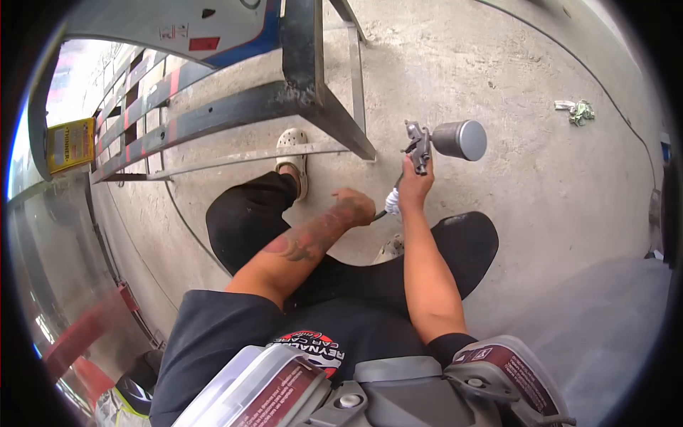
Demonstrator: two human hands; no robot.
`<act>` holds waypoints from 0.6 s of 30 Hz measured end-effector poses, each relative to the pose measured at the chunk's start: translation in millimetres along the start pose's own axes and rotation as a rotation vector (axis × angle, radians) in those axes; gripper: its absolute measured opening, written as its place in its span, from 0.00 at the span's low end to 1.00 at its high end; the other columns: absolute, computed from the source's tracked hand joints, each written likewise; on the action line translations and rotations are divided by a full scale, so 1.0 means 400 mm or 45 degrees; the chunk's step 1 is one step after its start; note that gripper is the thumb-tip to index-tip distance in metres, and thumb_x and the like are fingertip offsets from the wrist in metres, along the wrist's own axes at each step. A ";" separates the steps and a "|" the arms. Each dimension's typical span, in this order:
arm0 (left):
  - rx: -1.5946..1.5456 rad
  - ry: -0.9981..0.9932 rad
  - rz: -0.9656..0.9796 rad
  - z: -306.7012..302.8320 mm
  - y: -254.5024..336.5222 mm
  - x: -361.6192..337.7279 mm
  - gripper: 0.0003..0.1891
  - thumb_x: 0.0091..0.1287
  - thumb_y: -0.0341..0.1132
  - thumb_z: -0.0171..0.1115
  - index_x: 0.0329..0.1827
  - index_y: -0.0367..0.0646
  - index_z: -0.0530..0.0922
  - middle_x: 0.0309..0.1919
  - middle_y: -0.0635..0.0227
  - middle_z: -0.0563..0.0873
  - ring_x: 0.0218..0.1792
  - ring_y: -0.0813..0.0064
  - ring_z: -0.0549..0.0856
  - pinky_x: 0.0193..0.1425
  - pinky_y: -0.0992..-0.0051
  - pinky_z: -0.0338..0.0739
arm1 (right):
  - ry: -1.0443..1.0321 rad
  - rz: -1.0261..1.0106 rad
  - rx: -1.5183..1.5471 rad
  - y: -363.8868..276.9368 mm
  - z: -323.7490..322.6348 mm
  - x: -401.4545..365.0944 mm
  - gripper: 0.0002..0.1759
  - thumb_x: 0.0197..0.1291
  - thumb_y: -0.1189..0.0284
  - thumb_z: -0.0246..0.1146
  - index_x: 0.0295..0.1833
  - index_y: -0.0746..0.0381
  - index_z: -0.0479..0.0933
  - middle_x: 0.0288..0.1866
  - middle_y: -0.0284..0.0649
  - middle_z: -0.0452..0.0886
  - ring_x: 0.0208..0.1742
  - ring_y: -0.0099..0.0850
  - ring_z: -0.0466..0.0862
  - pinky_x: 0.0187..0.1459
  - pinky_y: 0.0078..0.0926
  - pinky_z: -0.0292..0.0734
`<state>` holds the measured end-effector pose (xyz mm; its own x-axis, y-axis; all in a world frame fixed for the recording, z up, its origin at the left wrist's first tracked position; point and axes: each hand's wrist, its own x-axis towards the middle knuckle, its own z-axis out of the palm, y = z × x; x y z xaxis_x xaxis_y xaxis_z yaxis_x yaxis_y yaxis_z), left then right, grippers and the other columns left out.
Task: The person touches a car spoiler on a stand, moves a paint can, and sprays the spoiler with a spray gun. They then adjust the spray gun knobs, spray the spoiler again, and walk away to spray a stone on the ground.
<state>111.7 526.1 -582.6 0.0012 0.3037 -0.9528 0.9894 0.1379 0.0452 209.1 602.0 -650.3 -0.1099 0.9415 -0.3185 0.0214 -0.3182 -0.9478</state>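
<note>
My right hand (415, 186) is wrapped round the handle of a metal spray gun (420, 147), whose grey cup (461, 140) points to the right. White material (392, 202) is wound round the hose end just below that hand. My left hand (356, 206) is closed at the black hose (381, 214), a little left of and below the gun. The tattooed left forearm crosses above my dark trousers. Part of the left hand's grip is hidden by its own fingers.
A metal frame rack (263, 103) holding a painted panel (235, 32) stands at the upper left. A yellow thinner can (70, 145) is at far left. Crumpled paper (581, 112) lies on the concrete floor. A respirator (398, 388) fills the bottom edge. Hoses run across the floor.
</note>
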 end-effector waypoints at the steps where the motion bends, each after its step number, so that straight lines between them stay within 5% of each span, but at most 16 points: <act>1: 0.045 0.194 0.101 -0.025 0.012 -0.057 0.20 0.69 0.49 0.60 0.47 0.41 0.88 0.42 0.53 0.91 0.45 0.57 0.91 0.49 0.50 0.82 | -0.040 0.099 0.066 0.050 0.007 -0.041 0.30 0.63 0.81 0.63 0.72 0.64 0.70 0.47 0.38 0.84 0.45 0.25 0.84 0.51 0.22 0.77; 3: -0.083 0.406 0.252 -0.077 0.013 -0.214 0.22 0.69 0.51 0.61 0.43 0.38 0.87 0.36 0.48 0.90 0.40 0.51 0.91 0.45 0.54 0.82 | -0.110 0.347 -0.062 0.092 0.003 -0.117 0.29 0.61 0.79 0.66 0.70 0.64 0.73 0.47 0.40 0.86 0.46 0.26 0.85 0.51 0.24 0.77; 6: -0.251 0.438 0.327 -0.127 -0.073 -0.338 0.22 0.71 0.52 0.59 0.45 0.39 0.86 0.34 0.50 0.89 0.41 0.49 0.89 0.47 0.55 0.81 | -0.371 0.166 -0.333 0.159 -0.040 -0.180 0.31 0.58 0.78 0.68 0.70 0.62 0.74 0.44 0.44 0.87 0.44 0.30 0.86 0.50 0.27 0.78; 8: -0.379 0.544 0.317 -0.105 -0.143 -0.355 0.20 0.73 0.50 0.58 0.46 0.40 0.83 0.33 0.52 0.88 0.41 0.52 0.88 0.48 0.56 0.80 | -0.549 0.166 -0.425 0.163 -0.063 -0.201 0.34 0.55 0.76 0.71 0.70 0.58 0.75 0.42 0.47 0.87 0.42 0.36 0.87 0.48 0.32 0.79; 10: -0.440 0.556 0.191 -0.098 -0.161 -0.361 0.21 0.70 0.50 0.59 0.36 0.39 0.85 0.35 0.51 0.89 0.42 0.50 0.89 0.49 0.55 0.80 | -0.691 0.134 -0.576 0.176 -0.078 -0.215 0.36 0.53 0.74 0.72 0.70 0.54 0.75 0.40 0.50 0.87 0.40 0.43 0.86 0.46 0.36 0.79; 12: -0.377 0.659 0.228 -0.092 -0.140 -0.342 0.19 0.71 0.49 0.59 0.39 0.40 0.83 0.32 0.53 0.88 0.39 0.51 0.88 0.48 0.56 0.80 | -0.793 0.071 -0.787 0.192 -0.080 -0.213 0.36 0.53 0.70 0.72 0.71 0.50 0.75 0.41 0.53 0.86 0.39 0.50 0.86 0.44 0.41 0.79; 18: -0.271 0.779 0.456 -0.066 -0.040 -0.304 0.15 0.69 0.46 0.62 0.37 0.41 0.82 0.30 0.57 0.88 0.36 0.56 0.89 0.43 0.59 0.80 | -0.926 -0.409 -0.970 0.361 -0.077 -0.254 0.31 0.59 0.57 0.66 0.69 0.46 0.76 0.44 0.51 0.86 0.46 0.54 0.85 0.45 0.48 0.79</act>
<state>92.0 511.8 -459.5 0.1759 0.8269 -0.5341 0.8939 0.0931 0.4385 253.9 463.7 -755.4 -0.7739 0.5982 -0.2080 0.4670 0.3172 -0.8254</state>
